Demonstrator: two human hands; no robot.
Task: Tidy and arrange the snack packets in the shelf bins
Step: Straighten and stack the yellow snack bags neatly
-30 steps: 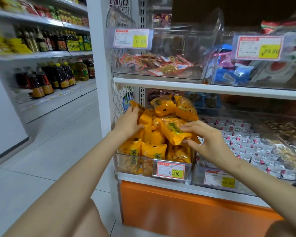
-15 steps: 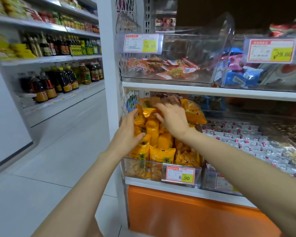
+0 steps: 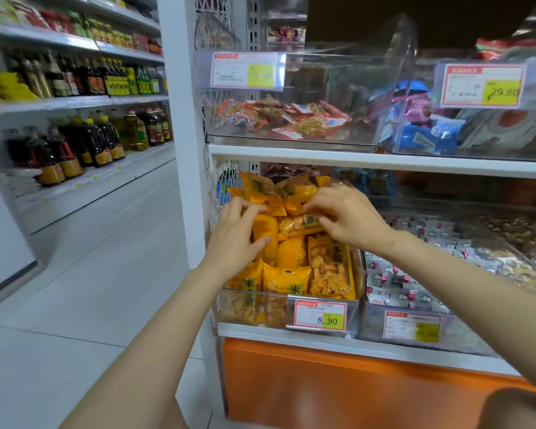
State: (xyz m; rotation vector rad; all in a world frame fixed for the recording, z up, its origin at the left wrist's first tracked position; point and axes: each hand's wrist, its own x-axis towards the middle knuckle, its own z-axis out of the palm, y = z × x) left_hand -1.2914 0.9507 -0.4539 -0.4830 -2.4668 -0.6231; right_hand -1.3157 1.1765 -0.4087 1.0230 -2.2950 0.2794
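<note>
Crosswise packet (image 3: pixel 297 226) lies between the two hands, long axis running left to right. The right hand (image 3: pixel 350 221) is nearer, its curled fingers pinching the packet's upper edge. The left hand (image 3: pixel 239 239) grips the adjoining upright packet (image 3: pixel 265 233). Both packets rest mid-pile in the clear bin (image 3: pixel 353 317) below the hands. Turning the crosswise packet upright probably falls to the right hand.

Your lower shelf (image 3: pixel 291 334) is a white board above an orange panel (image 3: pixel 322 391), and three clear bins stand on it side by side. The left bin (image 3: pixel 229 314), with a price tag (image 3: pixel 320 315) reading 8.90 on its front wall, is heaped with yellow packets (image 3: pixel 294 255). The middle bin (image 3: pixel 372 323) holds white packets (image 3: pixel 415 274), and what fills the right bin (image 3: pixel 520 267) is blurred. On your upper shelf (image 3: pixel 353 159) stand two more: the upper left bin (image 3: pixel 338 140) with a thin layer of red packets (image 3: pixel 291 119), and the upper right bin (image 3: pixel 393 147) with blue and pink packets (image 3: pixel 427 134).
</note>
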